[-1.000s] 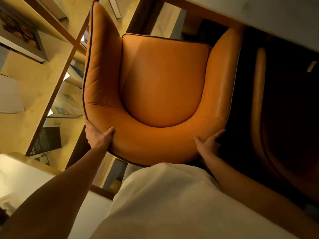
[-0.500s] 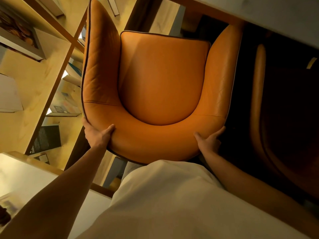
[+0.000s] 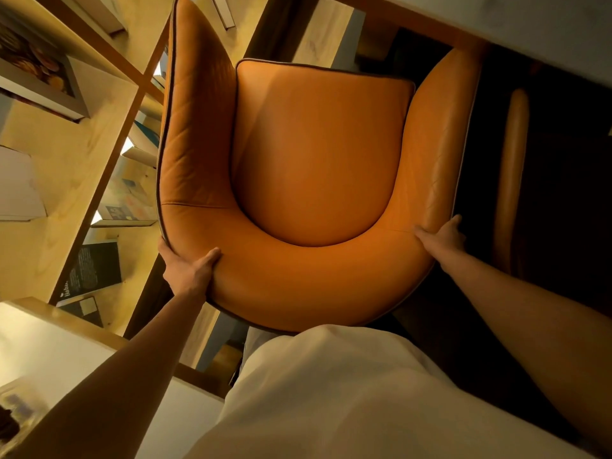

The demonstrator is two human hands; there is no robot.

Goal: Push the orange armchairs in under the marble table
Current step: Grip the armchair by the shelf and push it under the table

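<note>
An orange leather armchair point(image 3: 318, 154) fills the middle of the view, seen from above and behind. My left hand point(image 3: 188, 270) grips the left corner of its curved backrest, thumb on top. My right hand point(image 3: 442, 238) holds the backrest's right corner, fingers over the edge. The pale marble table point(image 3: 536, 24) runs across the top right, and the chair's right arm reaches up to its edge. A second orange armchair point(image 3: 511, 180) stands in shadow on the right, mostly under the table.
A wooden shelf unit point(image 3: 76, 167) with books and boxes runs close along the chair's left side. A light counter top point(image 3: 49, 352) sits at the lower left. My white garment point(image 3: 347, 399) covers the bottom centre.
Both arms have stretched out further. The armchair has moved away from me toward the table, and my right hand now sits higher on the backrest's right corner.
</note>
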